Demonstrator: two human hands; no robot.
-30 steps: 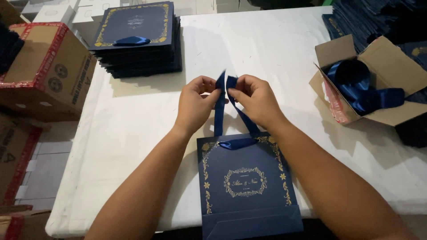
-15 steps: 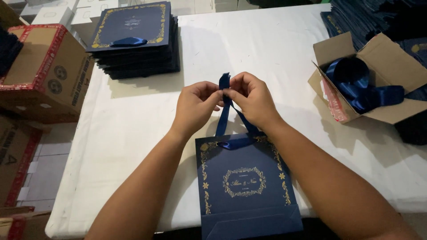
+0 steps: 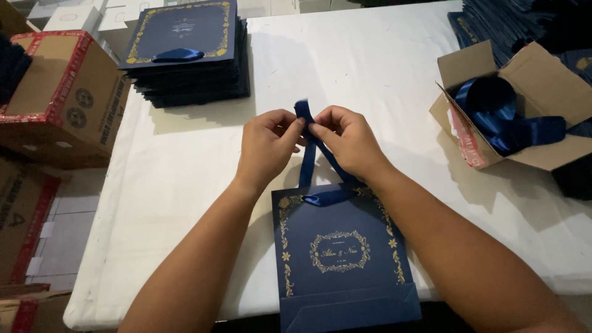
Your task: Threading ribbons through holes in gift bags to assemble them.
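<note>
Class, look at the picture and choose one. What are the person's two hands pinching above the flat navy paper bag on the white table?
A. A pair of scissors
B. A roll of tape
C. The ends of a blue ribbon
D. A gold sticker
C: the left hand and right hand meet on the ends of the blue ribbon, which runs down to the top of the navy paper bag.

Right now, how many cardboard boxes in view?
4: open ribbon box right on the table; red-taped box left; another below it; a corner bottom left. More may be hidden.
</note>
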